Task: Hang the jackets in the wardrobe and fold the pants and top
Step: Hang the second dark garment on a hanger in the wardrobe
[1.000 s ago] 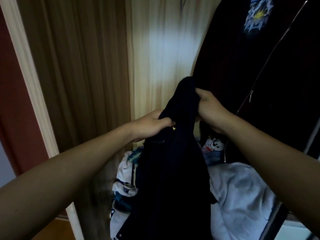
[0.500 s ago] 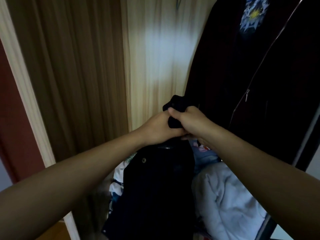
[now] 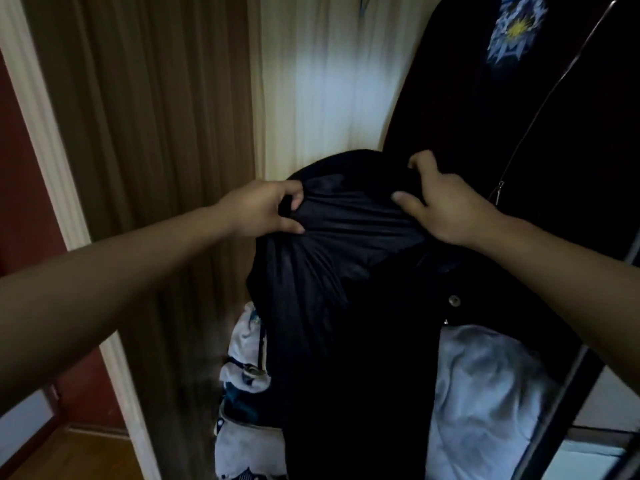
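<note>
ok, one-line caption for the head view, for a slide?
Left hand and right hand grip the top of a dark jacket, spread open beside a hanging zipped jacket.

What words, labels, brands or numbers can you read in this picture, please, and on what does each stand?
None can be read.
The hanging black jacket bears a blue-and-white emblem with a yellow centre; no letters show.
Prints on the piled clothes are too blurred to read.
The held dark jacket shows none.
</note>
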The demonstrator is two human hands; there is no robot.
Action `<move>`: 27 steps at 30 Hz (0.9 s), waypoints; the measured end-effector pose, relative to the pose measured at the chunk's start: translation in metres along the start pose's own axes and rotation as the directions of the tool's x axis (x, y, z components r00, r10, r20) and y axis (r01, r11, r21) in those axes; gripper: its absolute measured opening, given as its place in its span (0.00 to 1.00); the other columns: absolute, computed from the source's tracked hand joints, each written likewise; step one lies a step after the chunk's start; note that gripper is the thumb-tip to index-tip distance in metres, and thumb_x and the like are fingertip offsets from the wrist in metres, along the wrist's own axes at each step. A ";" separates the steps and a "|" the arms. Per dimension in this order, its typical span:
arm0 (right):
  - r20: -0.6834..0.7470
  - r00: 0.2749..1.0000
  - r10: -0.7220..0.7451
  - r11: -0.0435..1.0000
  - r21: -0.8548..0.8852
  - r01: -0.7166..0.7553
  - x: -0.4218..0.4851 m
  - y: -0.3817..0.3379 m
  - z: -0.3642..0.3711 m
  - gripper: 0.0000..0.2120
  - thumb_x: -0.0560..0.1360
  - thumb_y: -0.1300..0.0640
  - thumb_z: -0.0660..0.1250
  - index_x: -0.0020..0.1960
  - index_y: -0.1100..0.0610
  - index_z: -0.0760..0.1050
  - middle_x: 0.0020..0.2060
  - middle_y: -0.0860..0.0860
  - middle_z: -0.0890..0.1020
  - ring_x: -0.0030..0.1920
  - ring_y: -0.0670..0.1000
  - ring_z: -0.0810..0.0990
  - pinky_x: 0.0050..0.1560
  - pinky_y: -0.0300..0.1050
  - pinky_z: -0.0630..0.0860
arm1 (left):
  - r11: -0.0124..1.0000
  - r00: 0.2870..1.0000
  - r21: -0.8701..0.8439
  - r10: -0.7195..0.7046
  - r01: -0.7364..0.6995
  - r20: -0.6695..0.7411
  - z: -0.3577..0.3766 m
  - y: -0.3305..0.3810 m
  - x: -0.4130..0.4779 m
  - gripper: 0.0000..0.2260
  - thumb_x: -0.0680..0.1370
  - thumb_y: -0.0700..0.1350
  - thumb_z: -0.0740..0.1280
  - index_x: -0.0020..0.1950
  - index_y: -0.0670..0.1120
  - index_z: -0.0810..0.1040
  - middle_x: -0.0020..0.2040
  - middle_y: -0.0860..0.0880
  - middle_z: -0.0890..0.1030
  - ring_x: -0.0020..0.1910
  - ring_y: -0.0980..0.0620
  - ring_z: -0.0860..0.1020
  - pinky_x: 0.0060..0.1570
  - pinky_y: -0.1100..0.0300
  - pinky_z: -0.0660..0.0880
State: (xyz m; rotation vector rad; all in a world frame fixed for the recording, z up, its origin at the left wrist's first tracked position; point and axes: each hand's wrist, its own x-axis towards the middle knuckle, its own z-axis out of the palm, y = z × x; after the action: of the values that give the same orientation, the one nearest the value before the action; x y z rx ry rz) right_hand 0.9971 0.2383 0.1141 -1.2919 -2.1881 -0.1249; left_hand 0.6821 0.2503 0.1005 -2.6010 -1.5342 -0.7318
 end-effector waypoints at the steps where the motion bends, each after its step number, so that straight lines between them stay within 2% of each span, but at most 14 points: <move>1: 0.053 0.998 -0.044 0.994 -0.095 0.049 0.002 0.002 -0.005 0.28 0.80 0.39 0.65 0.70 0.52 0.57 0.45 0.55 0.80 0.43 0.55 0.80 0.45 0.49 0.76 | 0.998 1.000 0.056 0.018 -0.019 0.024 -0.007 0.000 0.003 0.17 0.73 0.52 0.77 0.49 0.50 0.71 0.39 0.48 0.77 0.38 0.51 0.74 0.36 0.56 0.68; 3: 0.133 0.987 -0.091 0.964 -0.238 0.121 0.006 0.008 -0.013 0.41 0.74 0.33 0.67 0.77 0.45 0.49 0.59 0.58 0.78 0.54 0.60 0.80 0.54 0.53 0.78 | 0.987 0.996 0.154 0.043 -0.055 0.075 -0.020 -0.002 0.007 0.17 0.74 0.52 0.76 0.52 0.52 0.69 0.38 0.51 0.75 0.37 0.52 0.74 0.36 0.54 0.69; 4: 0.168 0.980 -0.105 0.937 -0.312 0.154 0.005 0.013 -0.017 0.44 0.74 0.33 0.68 0.78 0.40 0.44 0.63 0.59 0.75 0.54 0.61 0.80 0.55 0.54 0.78 | 0.976 0.994 0.203 0.061 -0.079 0.095 -0.024 -0.004 0.009 0.17 0.75 0.52 0.75 0.53 0.53 0.68 0.37 0.53 0.74 0.37 0.54 0.74 0.36 0.54 0.69; 7: 0.285 0.940 -0.187 0.768 -0.555 0.321 0.000 0.025 -0.030 0.47 0.82 0.50 0.65 0.75 0.30 0.27 0.66 0.59 0.65 0.37 0.53 0.75 0.36 0.47 0.76 | 0.925 0.984 0.346 0.116 -0.157 0.137 -0.033 -0.007 0.013 0.17 0.78 0.52 0.72 0.58 0.55 0.65 0.39 0.56 0.73 0.36 0.58 0.72 0.34 0.55 0.67; 9: 0.343 0.915 -0.213 0.669 -0.631 0.392 -0.007 0.029 -0.038 0.52 0.81 0.61 0.63 0.72 0.27 0.24 0.72 0.59 0.56 0.39 0.52 0.75 0.36 0.43 0.73 | 0.871 0.975 0.445 0.149 -0.207 0.162 -0.038 -0.007 0.015 0.17 0.79 0.51 0.69 0.61 0.57 0.63 0.45 0.52 0.75 0.38 0.55 0.73 0.35 0.55 0.68; 12: 0.387 0.891 -0.238 0.594 -0.668 0.448 -0.015 0.036 -0.048 0.51 0.80 0.61 0.64 0.72 0.24 0.27 0.75 0.58 0.51 0.57 0.57 0.76 0.50 0.45 0.78 | 0.799 0.972 0.556 0.154 -0.228 0.177 -0.049 -0.005 0.018 0.19 0.80 0.47 0.66 0.64 0.58 0.60 0.54 0.50 0.74 0.43 0.51 0.75 0.35 0.55 0.72; 14: 0.401 0.880 -0.256 0.545 -0.692 0.474 -0.011 0.045 -0.052 0.45 0.81 0.54 0.65 0.76 0.27 0.36 0.75 0.57 0.54 0.61 0.59 0.74 0.55 0.50 0.80 | 0.747 0.974 0.626 0.160 -0.224 0.158 -0.061 0.000 0.020 0.21 0.80 0.42 0.64 0.66 0.58 0.58 0.54 0.49 0.71 0.41 0.49 0.75 0.33 0.54 0.73; 16: 0.347 0.910 -0.225 0.587 -0.698 0.411 -0.007 0.049 -0.058 0.30 0.81 0.43 0.62 0.77 0.34 0.51 0.70 0.56 0.61 0.59 0.59 0.75 0.53 0.53 0.80 | 0.685 0.974 0.696 0.202 -0.215 0.102 -0.075 0.004 0.022 0.22 0.79 0.41 0.64 0.67 0.57 0.59 0.53 0.48 0.69 0.40 0.49 0.73 0.30 0.54 0.71; 18: 0.323 0.931 -0.169 0.529 -0.767 0.362 -0.005 0.052 -0.064 0.23 0.81 0.41 0.61 0.73 0.41 0.60 0.66 0.56 0.64 0.57 0.58 0.74 0.51 0.53 0.80 | 0.636 0.969 0.752 0.246 -0.175 0.018 -0.088 0.006 0.024 0.21 0.78 0.43 0.65 0.67 0.56 0.61 0.54 0.46 0.68 0.45 0.47 0.71 0.34 0.52 0.71; 21: 0.270 0.961 -0.064 0.446 -0.853 0.270 -0.003 0.058 -0.067 0.23 0.82 0.47 0.62 0.75 0.40 0.61 0.63 0.57 0.63 0.54 0.56 0.76 0.44 0.51 0.81 | 0.651 0.958 0.748 0.275 -0.125 -0.079 -0.098 -0.001 0.025 0.21 0.77 0.40 0.64 0.67 0.54 0.63 0.56 0.46 0.67 0.52 0.41 0.73 0.47 0.47 0.71; 23: 0.209 0.978 0.000 0.457 -0.870 0.186 -0.002 0.057 -0.065 0.24 0.82 0.47 0.61 0.77 0.40 0.60 0.60 0.56 0.65 0.50 0.55 0.77 0.39 0.50 0.80 | 0.739 0.959 0.645 0.282 -0.197 -0.030 -0.097 -0.004 0.020 0.22 0.77 0.36 0.64 0.68 0.53 0.66 0.56 0.50 0.63 0.48 0.45 0.71 0.43 0.56 0.69; 25: 0.137 0.989 0.051 0.500 -0.861 0.093 0.001 0.054 -0.057 0.24 0.82 0.47 0.60 0.77 0.40 0.61 0.61 0.56 0.67 0.51 0.56 0.77 0.40 0.50 0.79 | 0.721 0.947 0.632 0.314 -0.285 0.069 -0.089 -0.002 0.016 0.22 0.78 0.41 0.65 0.70 0.55 0.66 0.64 0.49 0.64 0.49 0.48 0.72 0.43 0.61 0.70; 26: 0.097 0.993 0.065 0.526 -0.849 0.049 0.001 0.054 -0.051 0.24 0.81 0.46 0.61 0.77 0.39 0.61 0.62 0.57 0.67 0.54 0.57 0.77 0.41 0.50 0.79 | 0.680 0.944 0.671 0.315 -0.296 0.098 -0.085 -0.002 0.013 0.22 0.79 0.49 0.65 0.72 0.58 0.65 0.67 0.49 0.66 0.52 0.48 0.73 0.46 0.59 0.72; 27: 0.056 0.995 0.081 0.551 -0.835 0.002 0.002 0.055 -0.045 0.26 0.80 0.45 0.62 0.76 0.39 0.62 0.62 0.56 0.67 0.55 0.57 0.76 0.43 0.51 0.79 | 0.587 0.926 0.740 0.356 -0.327 0.127 -0.085 0.001 0.010 0.23 0.79 0.58 0.65 0.73 0.61 0.62 0.67 0.52 0.69 0.54 0.48 0.75 0.50 0.57 0.73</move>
State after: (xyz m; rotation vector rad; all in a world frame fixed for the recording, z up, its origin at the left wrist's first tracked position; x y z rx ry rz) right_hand 1.0618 0.2519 0.1406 -1.8500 -2.2162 -1.2691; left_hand 0.6547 0.2360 0.1802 -2.0837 -0.9450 -0.0442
